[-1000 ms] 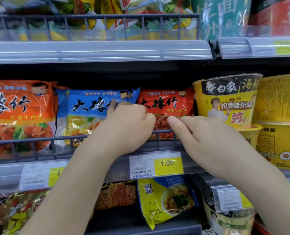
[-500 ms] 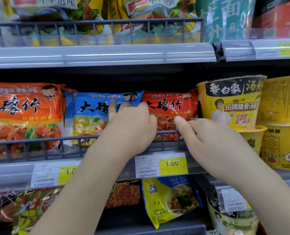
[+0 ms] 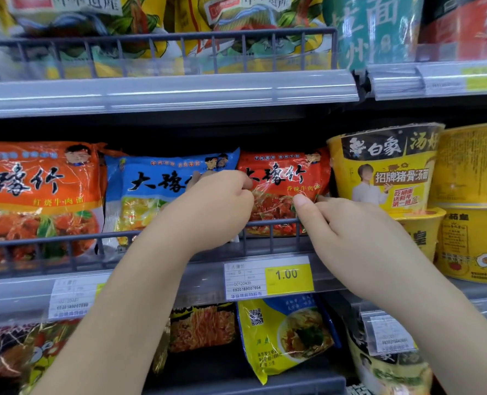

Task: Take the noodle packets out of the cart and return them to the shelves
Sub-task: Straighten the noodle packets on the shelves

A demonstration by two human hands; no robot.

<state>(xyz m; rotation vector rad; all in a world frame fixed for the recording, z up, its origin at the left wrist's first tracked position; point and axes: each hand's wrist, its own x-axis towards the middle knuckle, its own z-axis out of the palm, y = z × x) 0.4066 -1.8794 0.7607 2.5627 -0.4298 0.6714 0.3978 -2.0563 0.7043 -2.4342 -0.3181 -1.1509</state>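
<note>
Placement step. The red noodle packet (image 3: 279, 181) stands upright on the middle shelf (image 3: 23, 292), behind the wire rail (image 3: 51, 240), between a blue packet (image 3: 151, 183) and a yellow noodle cup (image 3: 384, 166). The left hand (image 3: 216, 206) curls its fingers on the packet's upper left edge. The right hand (image 3: 359, 238) pinches its right side, thumb in front. The next move probably calls for squaring the packet, letting go and reaching for the cart, which is out of view.
</note>
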